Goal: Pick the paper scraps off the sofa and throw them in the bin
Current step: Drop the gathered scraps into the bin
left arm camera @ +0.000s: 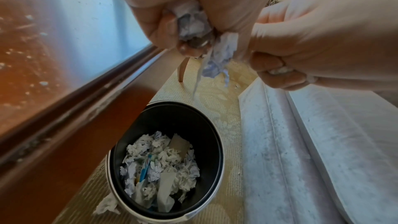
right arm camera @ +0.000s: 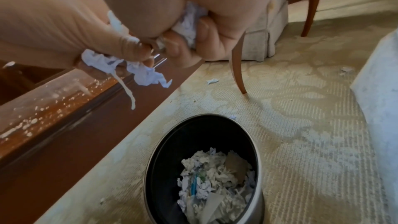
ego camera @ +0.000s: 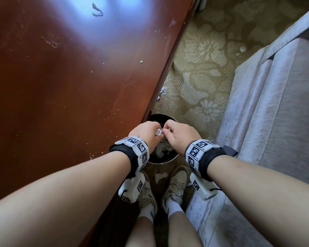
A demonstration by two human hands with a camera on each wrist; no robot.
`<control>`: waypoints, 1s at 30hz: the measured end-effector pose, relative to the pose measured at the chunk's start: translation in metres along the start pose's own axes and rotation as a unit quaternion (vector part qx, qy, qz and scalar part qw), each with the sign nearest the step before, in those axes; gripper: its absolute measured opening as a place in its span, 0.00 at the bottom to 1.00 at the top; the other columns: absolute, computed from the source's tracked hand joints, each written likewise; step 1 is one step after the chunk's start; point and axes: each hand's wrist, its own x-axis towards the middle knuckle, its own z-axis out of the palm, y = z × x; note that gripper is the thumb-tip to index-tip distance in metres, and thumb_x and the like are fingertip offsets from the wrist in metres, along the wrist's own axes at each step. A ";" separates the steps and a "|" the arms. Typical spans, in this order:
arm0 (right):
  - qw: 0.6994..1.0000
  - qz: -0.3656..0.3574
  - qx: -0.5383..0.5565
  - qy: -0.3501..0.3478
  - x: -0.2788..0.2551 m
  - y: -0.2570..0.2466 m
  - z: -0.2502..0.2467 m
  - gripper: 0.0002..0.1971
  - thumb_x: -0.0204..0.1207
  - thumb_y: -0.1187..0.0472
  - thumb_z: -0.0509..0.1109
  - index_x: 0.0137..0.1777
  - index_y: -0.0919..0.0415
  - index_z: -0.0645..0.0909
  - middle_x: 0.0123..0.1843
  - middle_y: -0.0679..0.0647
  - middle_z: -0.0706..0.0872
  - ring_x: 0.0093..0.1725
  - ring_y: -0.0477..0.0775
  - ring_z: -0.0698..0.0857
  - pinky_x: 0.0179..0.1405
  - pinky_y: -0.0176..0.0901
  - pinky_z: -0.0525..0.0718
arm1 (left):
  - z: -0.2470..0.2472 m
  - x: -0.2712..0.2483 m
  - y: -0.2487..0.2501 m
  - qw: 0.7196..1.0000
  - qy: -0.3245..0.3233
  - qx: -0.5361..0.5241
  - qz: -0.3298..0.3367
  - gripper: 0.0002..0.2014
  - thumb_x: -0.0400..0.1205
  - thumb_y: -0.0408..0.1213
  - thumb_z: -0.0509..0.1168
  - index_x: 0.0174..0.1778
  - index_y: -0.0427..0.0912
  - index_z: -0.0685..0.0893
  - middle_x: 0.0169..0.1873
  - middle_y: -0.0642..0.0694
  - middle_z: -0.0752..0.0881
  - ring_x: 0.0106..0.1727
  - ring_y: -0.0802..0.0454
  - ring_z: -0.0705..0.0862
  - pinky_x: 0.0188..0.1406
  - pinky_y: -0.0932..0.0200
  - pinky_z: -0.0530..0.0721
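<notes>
Both hands hover close together over the round black bin [ego camera: 169,158], which stands on the carpet between the table and the sofa. My left hand [ego camera: 152,131] grips a crumpled wad of white and bluish paper scraps [left arm camera: 191,23], and more crumpled paper [left arm camera: 219,57] with a thin strip hangs below its fingers. My right hand [ego camera: 169,130] also clutches crumpled paper [right arm camera: 190,21] in its curled fingers. The bin [left arm camera: 216,135] holds several crumpled scraps [right arm camera: 215,176] and bits of card. The grey sofa [ego camera: 275,122] is on the right.
A red-brown wooden table [ego camera: 61,86] speckled with crumbs fills the left. Loose scraps lie on the patterned carpet [ego camera: 203,77] near the table edge [ego camera: 161,93], farther back [ego camera: 242,49], between my shoes [ego camera: 160,176] and beside the bin [left arm camera: 106,203]. Chair legs [right arm camera: 239,74] stand beyond the bin.
</notes>
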 end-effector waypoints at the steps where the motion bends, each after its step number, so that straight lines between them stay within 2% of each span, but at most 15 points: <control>1: 1.000 0.006 -0.003 0.005 0.000 0.002 0.000 0.10 0.83 0.46 0.56 0.49 0.49 0.75 0.38 0.49 0.84 0.43 0.60 0.84 0.42 0.48 0.79 | 0.001 0.000 -0.001 1.000 -0.006 -0.019 -0.001 0.12 0.81 0.49 0.64 0.50 0.45 0.82 0.41 0.47 0.86 0.44 0.45 0.86 0.40 0.53 0.84; 3: 0.999 0.038 0.012 0.018 -0.001 0.007 0.000 0.10 0.84 0.48 0.56 0.50 0.52 0.75 0.37 0.49 0.82 0.44 0.62 0.83 0.41 0.48 0.76 | 0.004 -0.002 0.000 0.998 -0.008 -0.069 -0.011 0.13 0.80 0.49 0.65 0.52 0.43 0.81 0.43 0.47 0.86 0.44 0.46 0.86 0.42 0.51 0.85; 6: 0.998 0.055 0.020 0.017 -0.003 0.010 0.000 0.11 0.84 0.50 0.56 0.50 0.54 0.75 0.39 0.51 0.82 0.45 0.64 0.83 0.42 0.48 0.77 | 0.004 -0.003 0.002 0.989 -0.003 -0.136 -0.051 0.11 0.81 0.39 0.61 0.57 0.42 0.79 0.47 0.44 0.86 0.47 0.43 0.86 0.47 0.49 0.86; 10: 0.998 0.049 0.025 0.008 -0.003 0.009 0.001 0.11 0.85 0.50 0.55 0.50 0.55 0.75 0.39 0.52 0.83 0.44 0.63 0.83 0.41 0.48 0.78 | 0.002 -0.003 0.005 0.986 -0.056 -0.148 -0.053 0.17 0.78 0.27 0.59 0.62 0.44 0.78 0.52 0.43 0.85 0.51 0.44 0.85 0.50 0.48 0.86; 13: 0.998 0.053 0.036 0.013 -0.002 0.009 0.002 0.11 0.84 0.50 0.56 0.49 0.54 0.75 0.39 0.51 0.82 0.43 0.62 0.82 0.40 0.47 0.76 | 0.003 -0.005 0.008 0.987 -0.079 -0.132 -0.035 0.20 0.77 0.25 0.59 0.64 0.44 0.78 0.54 0.42 0.84 0.53 0.43 0.84 0.49 0.50 0.84; 16: 0.998 0.046 0.038 -0.001 -0.001 0.008 0.005 0.10 0.83 0.50 0.56 0.48 0.53 0.75 0.38 0.51 0.82 0.43 0.62 0.82 0.41 0.48 0.78 | 0.005 -0.004 0.007 0.988 -0.076 -0.133 -0.033 0.21 0.78 0.24 0.58 0.66 0.45 0.78 0.55 0.42 0.84 0.52 0.44 0.84 0.46 0.52 0.83; 20: 0.999 0.036 0.022 -0.020 -0.001 0.010 0.007 0.09 0.83 0.49 0.57 0.49 0.51 0.76 0.40 0.50 0.83 0.44 0.60 0.83 0.44 0.49 0.81 | 0.004 0.002 0.005 0.980 -0.066 -0.172 -0.070 0.21 0.80 0.26 0.58 0.68 0.46 0.77 0.57 0.42 0.84 0.55 0.42 0.85 0.55 0.49 0.85; 23: 0.999 0.023 0.012 -0.029 -0.001 0.009 0.008 0.09 0.83 0.49 0.56 0.52 0.50 0.77 0.43 0.50 0.86 0.46 0.59 0.84 0.46 0.49 0.82 | 0.004 0.006 0.005 0.966 -0.054 -0.235 -0.092 0.18 0.80 0.28 0.58 0.64 0.44 0.79 0.54 0.39 0.86 0.53 0.39 0.86 0.54 0.46 0.84; 27: 0.999 -0.007 -0.008 -0.037 -0.001 0.006 0.012 0.10 0.83 0.48 0.56 0.54 0.51 0.76 0.44 0.52 0.87 0.46 0.61 0.84 0.45 0.50 0.82 | 0.010 0.015 0.003 0.940 -0.028 -0.321 -0.110 0.12 0.75 0.27 0.59 0.50 0.45 0.80 0.50 0.32 0.87 0.44 0.39 0.86 0.53 0.38 0.85; 30: 0.999 -0.011 -0.027 -0.030 -0.001 0.004 0.013 0.12 0.83 0.46 0.55 0.53 0.52 0.75 0.43 0.53 0.86 0.45 0.62 0.85 0.43 0.50 0.81 | 0.016 0.023 0.002 0.933 -0.020 -0.340 -0.117 0.11 0.74 0.27 0.60 0.48 0.44 0.81 0.48 0.33 0.88 0.46 0.38 0.87 0.54 0.36 0.84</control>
